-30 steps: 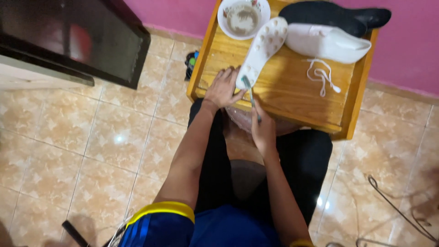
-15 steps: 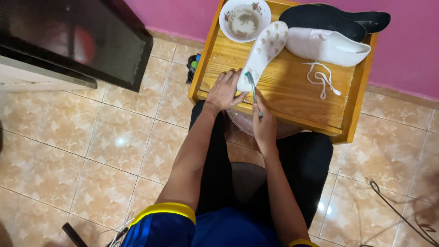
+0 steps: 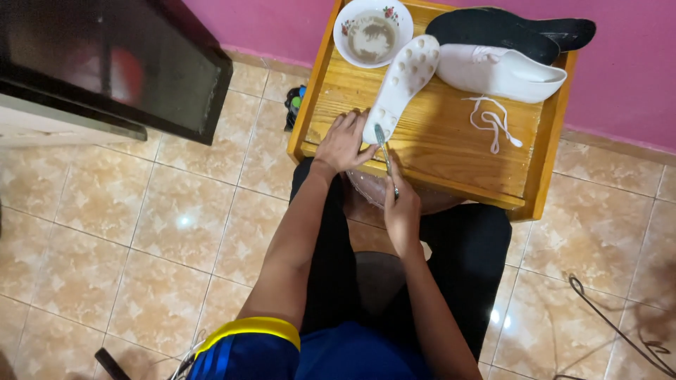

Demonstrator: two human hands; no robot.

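Note:
A white studded shoe lies sole up on a small wooden table. My left hand grips its near end at the table's front edge. My right hand holds a toothbrush whose head rests against that same end of the sole. A second white shoe lies on its side at the back of the table. Behind it are two black insoles. A loose white lace lies on the wood near them.
A white bowl with murky liquid stands at the table's back left corner. A clear basin sits on my lap under the table edge. A dark cabinet stands to the left, a pink wall behind, tiled floor and a cable at right.
The view has shifted slightly. My right hand has drawn the toothbrush a little along the shoe's near end while my left hand keeps its hold.

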